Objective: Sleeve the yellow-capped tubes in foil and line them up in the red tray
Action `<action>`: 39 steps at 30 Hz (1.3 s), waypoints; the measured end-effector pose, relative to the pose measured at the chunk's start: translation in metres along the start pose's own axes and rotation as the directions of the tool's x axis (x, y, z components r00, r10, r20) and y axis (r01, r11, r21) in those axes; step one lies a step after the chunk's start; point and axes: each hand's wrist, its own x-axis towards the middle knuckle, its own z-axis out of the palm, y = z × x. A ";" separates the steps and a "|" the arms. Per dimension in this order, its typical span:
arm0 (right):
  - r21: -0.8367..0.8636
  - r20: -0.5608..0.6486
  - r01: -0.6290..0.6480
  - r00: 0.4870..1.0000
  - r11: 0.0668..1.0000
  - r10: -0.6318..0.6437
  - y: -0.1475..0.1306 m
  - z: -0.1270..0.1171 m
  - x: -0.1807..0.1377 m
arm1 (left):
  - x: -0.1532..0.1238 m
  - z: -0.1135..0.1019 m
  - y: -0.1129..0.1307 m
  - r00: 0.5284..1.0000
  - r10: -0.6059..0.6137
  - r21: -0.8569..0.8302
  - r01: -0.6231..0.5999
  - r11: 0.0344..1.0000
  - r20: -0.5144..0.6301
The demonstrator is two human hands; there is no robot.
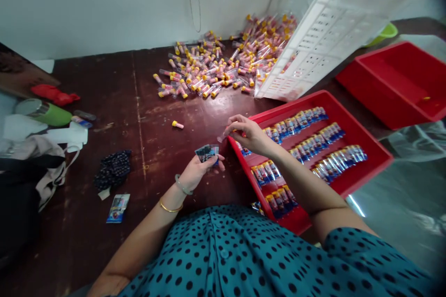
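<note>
The red tray [378,161] sits close against the person's right side, its near end by the shirt [223,246], probably so that its rows stay within easy reach; the wrapped tubes [341,160] in it lie side by side, which likely saves space and makes counting simple. Off to the left, a single packet [117,208] lies flat on the bench [156,148]. In front of the chest, the left hand [202,167] has its fingers closed around a few packets, slightly fanned, perhaps so that one edge can be parted from the next. The right hand [245,132] hangs just beyond, over the tray's left rim, its fingers drawn narrow around what seems to be a clear tube. One capped tube [177,124] lies apart on the bench, short of the heap [209,72], which spreads along the wall, close enough for picking. The white basket [313,65] leans over the heap's right side, as if to pour or corral it. As for what is hidden, the shirt cuts off something shiny beside the tray, the right forearm crosses several rows, the fingers cover most of the held tube, and the basket screens part of the heap.
</note>
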 end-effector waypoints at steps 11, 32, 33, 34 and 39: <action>-0.030 0.091 -0.107 0.990 0.994 0.109 -0.002 0.020 -0.012 | 0.005 0.020 0.000 0.973 0.088 -0.142 -0.120 0.983 -0.215; -0.040 0.068 -0.081 0.994 0.996 0.084 0.020 0.024 -0.012 | 0.015 0.010 -0.001 0.966 -0.037 -0.221 -0.022 0.975 -0.257; -0.039 0.069 -0.079 0.994 0.996 0.082 0.019 0.024 -0.012 | 0.015 0.010 -0.002 0.969 -0.038 -0.200 -0.012 0.980 -0.242; -0.036 0.069 -0.080 0.994 0.996 0.082 0.018 0.024 -0.012 | 0.016 0.010 -0.004 0.971 -0.030 -0.181 -0.014 0.983 -0.239; 0.035 0.021 -0.108 0.994 0.994 0.107 0.017 0.018 -0.015 | 0.017 0.009 -0.009 0.949 0.052 -0.111 -0.090 0.990 -0.311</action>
